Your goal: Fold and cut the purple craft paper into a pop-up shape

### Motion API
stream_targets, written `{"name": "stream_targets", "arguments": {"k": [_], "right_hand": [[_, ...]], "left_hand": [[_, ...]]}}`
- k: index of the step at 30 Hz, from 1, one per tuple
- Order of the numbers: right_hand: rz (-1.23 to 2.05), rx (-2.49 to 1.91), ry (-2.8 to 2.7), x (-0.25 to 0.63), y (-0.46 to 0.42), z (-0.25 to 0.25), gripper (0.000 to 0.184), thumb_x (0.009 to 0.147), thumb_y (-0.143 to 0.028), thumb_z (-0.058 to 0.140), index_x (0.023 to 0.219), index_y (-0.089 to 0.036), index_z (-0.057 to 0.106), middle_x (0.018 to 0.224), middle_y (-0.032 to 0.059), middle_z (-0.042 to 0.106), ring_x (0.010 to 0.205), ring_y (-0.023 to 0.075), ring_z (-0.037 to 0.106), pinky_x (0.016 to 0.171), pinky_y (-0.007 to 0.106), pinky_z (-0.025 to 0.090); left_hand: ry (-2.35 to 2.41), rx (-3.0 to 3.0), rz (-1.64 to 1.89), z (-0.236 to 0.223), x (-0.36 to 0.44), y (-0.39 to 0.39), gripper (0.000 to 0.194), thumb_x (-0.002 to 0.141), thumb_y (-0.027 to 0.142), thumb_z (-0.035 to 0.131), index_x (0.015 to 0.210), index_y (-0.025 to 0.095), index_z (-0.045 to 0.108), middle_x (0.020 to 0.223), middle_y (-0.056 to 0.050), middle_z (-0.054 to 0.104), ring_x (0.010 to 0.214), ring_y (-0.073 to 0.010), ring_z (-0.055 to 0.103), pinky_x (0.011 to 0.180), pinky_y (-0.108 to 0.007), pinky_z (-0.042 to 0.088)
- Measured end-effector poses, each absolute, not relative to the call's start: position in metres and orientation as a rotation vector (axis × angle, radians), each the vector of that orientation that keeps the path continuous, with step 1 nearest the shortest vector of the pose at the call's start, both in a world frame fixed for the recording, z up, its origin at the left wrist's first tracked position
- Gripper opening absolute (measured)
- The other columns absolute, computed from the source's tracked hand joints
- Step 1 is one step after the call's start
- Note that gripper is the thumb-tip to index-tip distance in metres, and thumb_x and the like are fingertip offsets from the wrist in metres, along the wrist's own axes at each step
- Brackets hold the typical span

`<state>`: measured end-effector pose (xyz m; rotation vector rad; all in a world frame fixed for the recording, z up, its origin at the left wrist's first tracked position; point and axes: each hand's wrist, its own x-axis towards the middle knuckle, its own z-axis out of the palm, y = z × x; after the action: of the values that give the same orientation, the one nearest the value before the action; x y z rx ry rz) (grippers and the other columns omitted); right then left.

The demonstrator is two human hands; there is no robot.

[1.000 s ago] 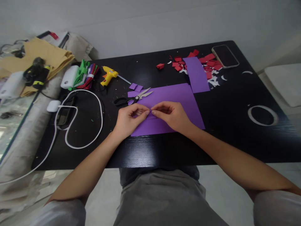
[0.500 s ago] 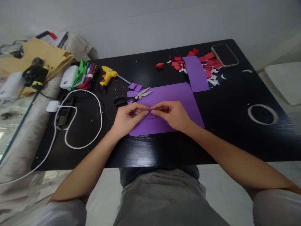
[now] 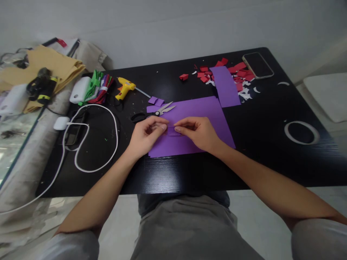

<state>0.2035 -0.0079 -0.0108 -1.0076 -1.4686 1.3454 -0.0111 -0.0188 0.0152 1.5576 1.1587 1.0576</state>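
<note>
Between my two hands is a small folded piece of purple paper, hard to tell from the purple sheets beneath it. My left hand pinches its left end with thumb and fingers. At the other end, my right hand pinches it between thumb and forefinger. Scissors with black handles lie half open on the sheets' upper left, just beyond my left fingers. Behind them are small folded purple pieces.
A yellow glue gun lies farther back. Red and white scraps, a purple strip and a phone are at the back right, a tape roll at the right. A white cable loops on the left.
My left fingertips have slid left, away from my right ones, showing more of the small purple piece between them. My right hand has hardly moved.
</note>
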Motion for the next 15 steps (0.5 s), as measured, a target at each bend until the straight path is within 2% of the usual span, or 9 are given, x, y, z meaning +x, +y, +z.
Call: {"name": "stream_targets", "arguments": {"k": [6, 11, 15], "right_hand": [[1.349, -1.023, -1.467, 0.2041, -0.0081, -0.0101, 0.018, 0.082, -0.034, 0.085, 0.094, -0.02, 0.083, 0.086, 0.0044, 0.082, 0.076, 0.0194, 0.077, 0.08, 0.037, 0.065], [1.371, -1.027, -1.467, 0.2042, -0.0073, -0.0106, 0.016, 0.083, -0.032, 0.084, 0.094, -0.02, 0.083, 0.086, 0.0039, 0.083, 0.075, 0.019, 0.077, 0.079, 0.036, 0.064], [1.382, -1.032, -1.467, 0.2041, -0.0069, -0.0116, 0.017, 0.083, -0.032, 0.083, 0.095, -0.02, 0.083, 0.087, 0.0043, 0.083, 0.076, 0.0191, 0.077, 0.079, 0.036, 0.064]], "left_hand": [[1.206, 1.609, 0.996, 0.0135, -0.0107, -0.0177, 0.021, 0.088, 0.036, 0.078, 0.087, 0.015, 0.077, 0.071, -0.002, 0.073, 0.065, -0.0133, 0.065, 0.064, -0.024, 0.049], [1.191, 1.597, 0.987, 0.012, -0.0115, -0.0174, 0.023, 0.086, 0.039, 0.08, 0.089, 0.016, 0.078, 0.074, -0.004, 0.075, 0.067, -0.0146, 0.067, 0.065, -0.025, 0.051], [1.198, 1.606, 1.004, 0.0122, -0.0113, -0.0183, 0.018, 0.086, 0.034, 0.08, 0.088, 0.016, 0.079, 0.075, -0.004, 0.076, 0.066, -0.0138, 0.067, 0.065, -0.024, 0.053]]}}
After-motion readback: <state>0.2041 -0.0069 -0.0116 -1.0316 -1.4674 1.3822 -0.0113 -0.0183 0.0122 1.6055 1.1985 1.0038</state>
